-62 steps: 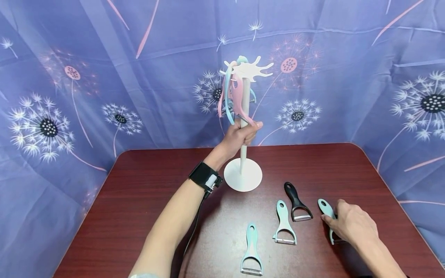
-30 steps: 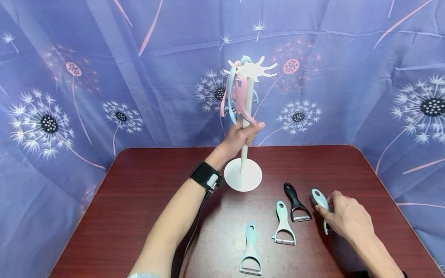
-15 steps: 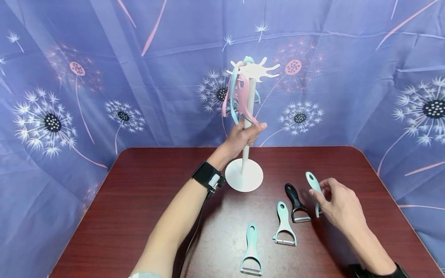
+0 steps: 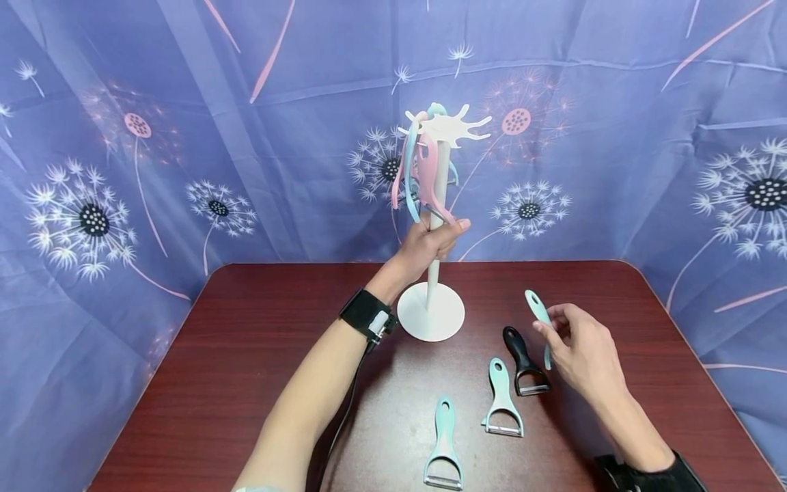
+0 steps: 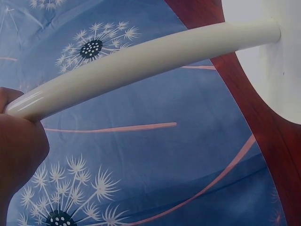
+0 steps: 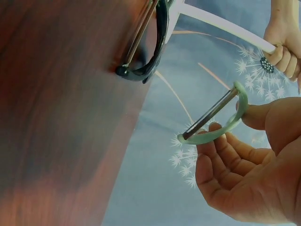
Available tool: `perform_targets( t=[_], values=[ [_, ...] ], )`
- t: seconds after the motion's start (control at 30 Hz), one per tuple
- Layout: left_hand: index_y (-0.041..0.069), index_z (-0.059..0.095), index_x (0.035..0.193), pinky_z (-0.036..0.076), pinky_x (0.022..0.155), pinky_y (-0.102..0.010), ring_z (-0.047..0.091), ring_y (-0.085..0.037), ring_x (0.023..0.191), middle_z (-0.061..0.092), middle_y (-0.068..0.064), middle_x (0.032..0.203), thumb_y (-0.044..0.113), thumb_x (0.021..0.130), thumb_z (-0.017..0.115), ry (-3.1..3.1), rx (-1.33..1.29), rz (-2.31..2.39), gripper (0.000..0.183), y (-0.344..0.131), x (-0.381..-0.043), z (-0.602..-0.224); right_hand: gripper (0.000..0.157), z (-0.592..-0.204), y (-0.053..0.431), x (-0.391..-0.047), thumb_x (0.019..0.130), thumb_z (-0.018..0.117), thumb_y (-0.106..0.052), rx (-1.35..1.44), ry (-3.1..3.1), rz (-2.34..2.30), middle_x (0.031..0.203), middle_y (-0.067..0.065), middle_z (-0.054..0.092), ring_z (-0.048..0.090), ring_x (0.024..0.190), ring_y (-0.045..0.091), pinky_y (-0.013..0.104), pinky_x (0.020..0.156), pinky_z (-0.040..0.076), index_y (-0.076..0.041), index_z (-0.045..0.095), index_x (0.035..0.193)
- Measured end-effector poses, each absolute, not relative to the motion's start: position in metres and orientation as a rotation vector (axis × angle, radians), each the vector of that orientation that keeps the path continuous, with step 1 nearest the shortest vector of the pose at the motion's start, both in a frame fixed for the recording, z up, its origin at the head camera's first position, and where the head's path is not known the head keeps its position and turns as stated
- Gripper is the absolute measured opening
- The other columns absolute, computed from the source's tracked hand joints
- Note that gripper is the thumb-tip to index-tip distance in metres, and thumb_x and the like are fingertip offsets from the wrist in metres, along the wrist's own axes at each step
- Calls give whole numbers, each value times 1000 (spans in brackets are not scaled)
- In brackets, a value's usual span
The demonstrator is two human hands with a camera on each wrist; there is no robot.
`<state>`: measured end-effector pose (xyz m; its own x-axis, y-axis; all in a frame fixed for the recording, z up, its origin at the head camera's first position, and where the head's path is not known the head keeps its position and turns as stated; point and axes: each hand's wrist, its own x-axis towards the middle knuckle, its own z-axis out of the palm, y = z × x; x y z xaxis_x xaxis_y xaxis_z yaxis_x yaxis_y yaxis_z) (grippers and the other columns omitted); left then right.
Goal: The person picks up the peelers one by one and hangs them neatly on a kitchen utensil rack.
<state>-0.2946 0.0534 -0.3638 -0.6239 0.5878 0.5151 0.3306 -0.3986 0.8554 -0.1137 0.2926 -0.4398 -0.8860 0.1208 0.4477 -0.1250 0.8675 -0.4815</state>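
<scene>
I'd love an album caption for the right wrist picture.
A right hand holds a pale green peeler near a black peeler lying on the table; the left hand grips a white pole.

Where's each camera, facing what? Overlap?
Head: worn on head, facing forward-down at the table; left hand, right hand, forearms show.
Left wrist: worn there, facing the stand's pole and base; left hand partly shows.
Right wrist: worn there, facing the held peeler; right hand shows, left hand beyond.
Head and right wrist share the black peeler.

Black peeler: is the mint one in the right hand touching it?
Apart. The right wrist view plainly shows the backdrop between the black peeler and the held mint peeler.
</scene>
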Motion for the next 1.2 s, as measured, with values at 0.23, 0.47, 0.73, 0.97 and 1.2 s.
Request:
perform_targets(
  t=[0.23, 0.47, 0.73, 0.97, 1.2],
  values=[
    [10, 32, 55, 16, 39, -28, 19, -16, 40, 21, -2, 45, 16, 96, 56, 1613, 1257, 2168, 48, 52, -294, -365, 24, -437, 284, -124, 90, 71, -27, 16, -2524, 738, 78, -1, 59, 51, 65, 15, 36, 59, 42, -7, 64, 102],
    [8, 33, 56, 17, 39, -28, 19, -16, 40, 21, -2, 45, 16, 97, 56, 1618, 1260, 2167, 47, 52, -293, -366, 25, -431, 274, -135, 90, 71, -27, 37, -2459, 809, 79, -2, 60, 55, 67, 13, 27, 60, 44, -7, 65, 104],
    [8, 33, 55, 16, 39, -28, 20, -15, 40, 23, 0, 45, 12, 98, 54, 1616, 1253, 2173, 47, 53, -293, -366, 26, -421, 266, -146, 92, 67, -30, 63, -2424, 845, 84, -5, 60, 49, 60, 13, 28, 54, 36, -9, 64, 106],
    [10, 32, 54, 16, 39, -27, 20, -14, 40, 22, 1, 45, 11, 97, 54, 1607, 1232, 2165, 48, 54, -292, -365, 25, -411, 260, -152, 92, 68, -29, 116, -2363, 891, 84, -3, 59, 49, 68, 11, 27, 58, 34, -8, 65, 106],
    [7, 33, 56, 17, 39, -28, 21, -15, 39, 23, 0, 45, 12, 97, 55, 1633, 1254, 2172, 46, 54, -293, -364, 26, -394, 252, -164, 90, 70, -29, 118, -2291, 938, 84, -6, 60, 52, 70, 9, 26, 55, 34, -11, 66, 107]
  ],
)
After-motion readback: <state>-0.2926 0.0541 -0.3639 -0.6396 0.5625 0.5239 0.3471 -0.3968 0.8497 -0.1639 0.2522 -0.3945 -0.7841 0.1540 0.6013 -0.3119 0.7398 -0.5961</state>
